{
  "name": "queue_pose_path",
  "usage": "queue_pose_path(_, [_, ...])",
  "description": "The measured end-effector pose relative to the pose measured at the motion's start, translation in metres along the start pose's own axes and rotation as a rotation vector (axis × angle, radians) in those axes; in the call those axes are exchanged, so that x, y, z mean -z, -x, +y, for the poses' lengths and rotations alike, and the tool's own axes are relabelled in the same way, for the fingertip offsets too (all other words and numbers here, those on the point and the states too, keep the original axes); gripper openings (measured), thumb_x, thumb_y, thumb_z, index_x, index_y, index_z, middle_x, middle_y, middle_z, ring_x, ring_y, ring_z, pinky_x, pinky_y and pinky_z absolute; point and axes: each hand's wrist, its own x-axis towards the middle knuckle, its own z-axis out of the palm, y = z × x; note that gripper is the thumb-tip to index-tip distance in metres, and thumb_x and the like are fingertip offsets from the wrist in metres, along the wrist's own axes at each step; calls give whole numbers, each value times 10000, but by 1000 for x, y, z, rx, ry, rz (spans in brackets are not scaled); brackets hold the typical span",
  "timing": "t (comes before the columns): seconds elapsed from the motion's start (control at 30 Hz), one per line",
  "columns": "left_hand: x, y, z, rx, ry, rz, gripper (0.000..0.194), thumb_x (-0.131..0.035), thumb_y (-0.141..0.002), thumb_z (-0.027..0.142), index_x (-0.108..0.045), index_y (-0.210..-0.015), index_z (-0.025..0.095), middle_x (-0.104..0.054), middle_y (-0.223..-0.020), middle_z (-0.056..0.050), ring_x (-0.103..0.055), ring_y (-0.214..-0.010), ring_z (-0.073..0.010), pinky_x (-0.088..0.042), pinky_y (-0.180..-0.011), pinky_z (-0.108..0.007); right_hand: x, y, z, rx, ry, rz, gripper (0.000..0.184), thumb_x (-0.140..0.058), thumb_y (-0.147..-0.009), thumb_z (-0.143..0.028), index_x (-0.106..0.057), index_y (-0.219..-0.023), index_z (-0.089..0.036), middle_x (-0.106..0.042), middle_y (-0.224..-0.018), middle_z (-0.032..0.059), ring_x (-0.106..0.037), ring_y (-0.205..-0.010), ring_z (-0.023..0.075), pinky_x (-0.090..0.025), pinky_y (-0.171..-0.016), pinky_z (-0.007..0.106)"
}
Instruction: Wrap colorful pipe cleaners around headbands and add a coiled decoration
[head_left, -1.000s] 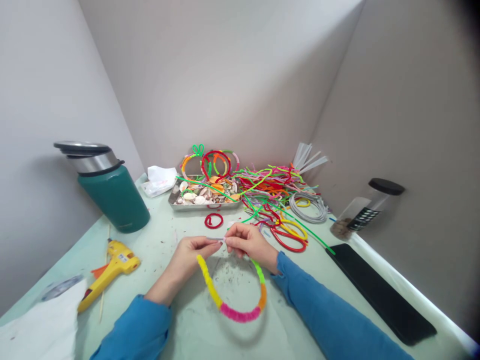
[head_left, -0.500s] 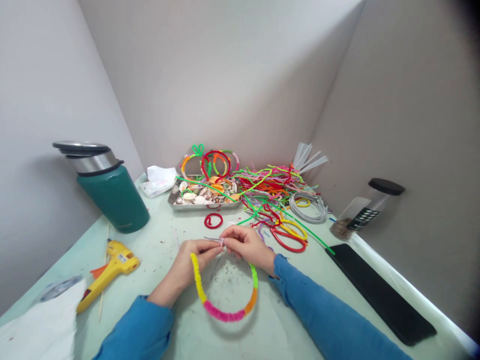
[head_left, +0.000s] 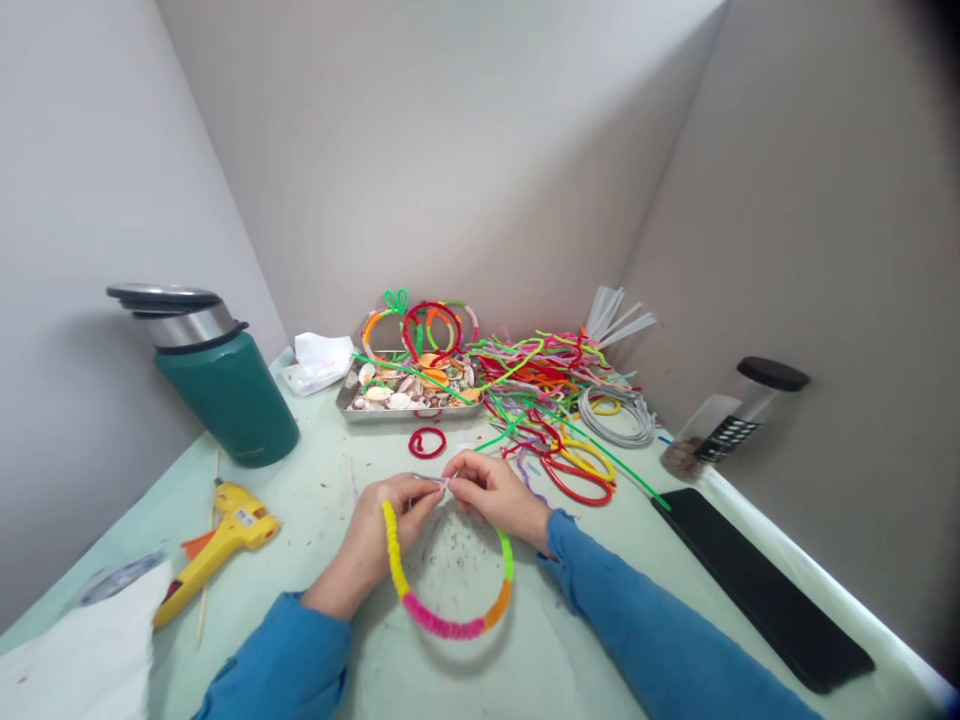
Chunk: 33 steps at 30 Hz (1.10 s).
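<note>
A wire ring wrapped in fuzzy pipe cleaner (head_left: 450, 628) hangs below my hands, with yellow, pink, orange and green sections. My left hand (head_left: 379, 525) is closed in a pinch on the ring near its bare grey wire (head_left: 426, 478). Opposite it, my right hand (head_left: 496, 490) pinches a pale pink pipe cleaner (head_left: 448, 483) against that wire, fingertips nearly touching the left ones. Fingers hide most of the pale piece and the ring's upper part. A small red coil (head_left: 427, 442) lies on the table just beyond.
A metal tray of shells (head_left: 409, 411) sits at the back, decorated rings (head_left: 433, 318) behind it. Right of it are piled pipe cleaners (head_left: 536, 365), scissors (head_left: 576, 481) and coiled grey wire (head_left: 630, 428). A yellow glue gun (head_left: 217, 545) and green bottle (head_left: 232, 395) stand left; a black slab (head_left: 765, 590) lies right.
The ring has risen and shifted slightly left. Less of the bare wire shows between my fingertips. Both hands keep their pinch and have moved only a little.
</note>
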Motion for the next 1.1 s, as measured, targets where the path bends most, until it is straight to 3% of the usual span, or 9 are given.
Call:
queue_pose_path(0.27, [0, 0, -4, -1, -115, 102, 176, -548, -772, 327, -658, -784, 190, -656, -746, -22, -538, -583, -125, -398, -569, -235, -2, -1, 2, 5, -31, 54, 114, -497, -814, -246, -547, -884, -171, -508, -543, -58, -408, -428, 56, -316, -437, 163])
queue_pose_path(0.4, [6, -2, -7, 100, -134, 163, 246, -521, -773, 414, -630, -793, 194, -661, -753, -23, -567, -638, -158, -410, -605, -252, 1, -1, 4, 4, -29, 62, 103, -498, -808, -237, -550, -870, -172, -508, -545, -52, -418, -441, 62, -316, -443, 169])
queue_pose_path(0.53, [16, -6, -8, 257, 53, 233, 360, -429, -812, 470, -637, -812, 177, -658, -704, -24, -586, -669, -176, -419, -602, -250, 4, -2, 7, 7, 5, 74, 98, -502, -804, -227, -554, -861, -168, -504, -538, -49, -431, -458, 70, -319, -456, 176])
queue_pose_path(0.67, [18, -7, -6, 258, 212, 129, 395, -463, -788, 489, -659, -852, 152, -681, -737, -38, -608, -710, -184, -444, -641, -250, 5, -1, 9, 50, 92, 77, 98, -500, -808, -215, -570, -861, -171, -507, -553, -44, -442, -495, 80, -321, -478, 186])
queue_pose_path(0.83, [11, -5, -4, 242, 170, -28, 386, -577, -716, 402, -654, -999, 150, -714, -812, -47, -629, -749, -199, -458, -686, -269, 3, 1, 7, 99, 182, 81, 109, -490, -820, -214, -585, -858, -176, -509, -576, -40, -438, -522, 87, -312, -496, 196])
queue_pose_path(0.97, [10, -4, -3, 242, 40, -32, 259, -563, -724, 362, -705, -830, 173, -710, -746, -42, -623, -695, -197, -446, -639, -268, 2, 1, 7, 118, 212, 128, 111, -484, -824, -216, -583, -860, -179, -489, -572, -42, -422, -522, 92, -303, -505, 202])
queue_pose_path(1.1, [9, -1, 0, 65, -67, -62, 201, -552, -748, 317, -711, -774, 197, -691, -765, -43, -600, -676, -169, -428, -625, -247, 1, 1, 8, 150, 297, 173, 103, -498, -814, -213, -595, -837, -186, -462, -562, -44, -406, -522, 96, -288, -517, 211])
